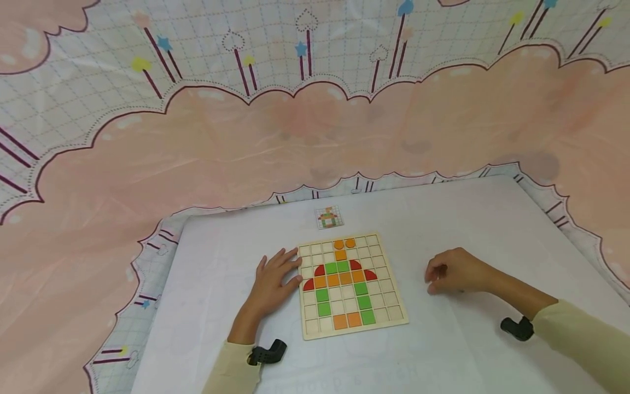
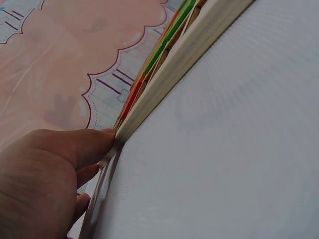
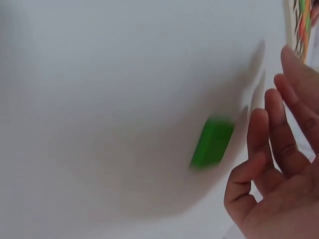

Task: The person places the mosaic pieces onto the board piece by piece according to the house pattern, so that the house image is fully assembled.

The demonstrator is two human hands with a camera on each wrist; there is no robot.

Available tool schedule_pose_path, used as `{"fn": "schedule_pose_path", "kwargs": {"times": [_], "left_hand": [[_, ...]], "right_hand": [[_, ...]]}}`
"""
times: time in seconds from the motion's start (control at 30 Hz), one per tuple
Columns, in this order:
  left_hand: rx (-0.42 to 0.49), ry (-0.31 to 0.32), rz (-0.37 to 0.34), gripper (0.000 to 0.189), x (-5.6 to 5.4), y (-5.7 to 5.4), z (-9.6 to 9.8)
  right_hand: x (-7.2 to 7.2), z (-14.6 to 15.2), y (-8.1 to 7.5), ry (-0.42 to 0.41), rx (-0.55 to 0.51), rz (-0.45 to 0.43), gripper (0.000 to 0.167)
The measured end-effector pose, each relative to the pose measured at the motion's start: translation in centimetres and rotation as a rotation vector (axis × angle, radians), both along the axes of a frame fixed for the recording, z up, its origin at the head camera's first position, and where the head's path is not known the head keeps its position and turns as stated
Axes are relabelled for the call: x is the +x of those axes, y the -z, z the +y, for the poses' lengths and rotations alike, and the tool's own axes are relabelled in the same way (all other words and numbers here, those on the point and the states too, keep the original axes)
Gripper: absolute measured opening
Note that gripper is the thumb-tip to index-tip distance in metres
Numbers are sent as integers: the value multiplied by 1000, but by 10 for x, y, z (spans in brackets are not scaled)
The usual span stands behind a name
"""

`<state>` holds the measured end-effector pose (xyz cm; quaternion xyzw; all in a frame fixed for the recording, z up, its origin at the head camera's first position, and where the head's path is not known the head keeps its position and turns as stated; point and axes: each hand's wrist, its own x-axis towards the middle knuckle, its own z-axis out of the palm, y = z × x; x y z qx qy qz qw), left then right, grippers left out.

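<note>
A square wooden grid board (image 1: 389, 272) lies on the white table, carrying green and orange squares, red quarter-round pieces and two orange discs (image 1: 339, 244). Along its left edge rests my left hand (image 1: 275, 276), fingers spread; the left wrist view has the thumb (image 2: 97, 144) touching the board's side. Right of the board, apart from it, my right hand (image 1: 458, 271) is held with loosely bent fingers. Close by those fingers, the right wrist view catches a blurred green block (image 3: 213, 143), with a visible gap between block and fingertips. The head view hides this block.
Beyond the board lies a small picture card (image 1: 328, 217) showing a similar coloured figure on a grid. A pink patterned cloth (image 1: 295, 148) surrounds the white tabletop (image 1: 221, 246). Each wrist wears a black camera mount (image 1: 268, 353).
</note>
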<state>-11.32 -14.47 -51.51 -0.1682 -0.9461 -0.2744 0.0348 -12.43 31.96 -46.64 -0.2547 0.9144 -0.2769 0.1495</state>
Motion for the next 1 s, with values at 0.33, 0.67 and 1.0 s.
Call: {"fn": "schedule_pose_path", "kwargs": {"times": [0.33,0.67,1.0], "left_hand": [[1,-7,-3,46,0,-1,0],[5,-5,-2,46,0,1,-1],[13,-2,2,46,0,1,-1]], "right_hand": [[-3,42,0,-37,7,-32,26],[-1,60,-2,-41,37,-21,27],[-4,60,-3,-33,11,-27,26]]}}
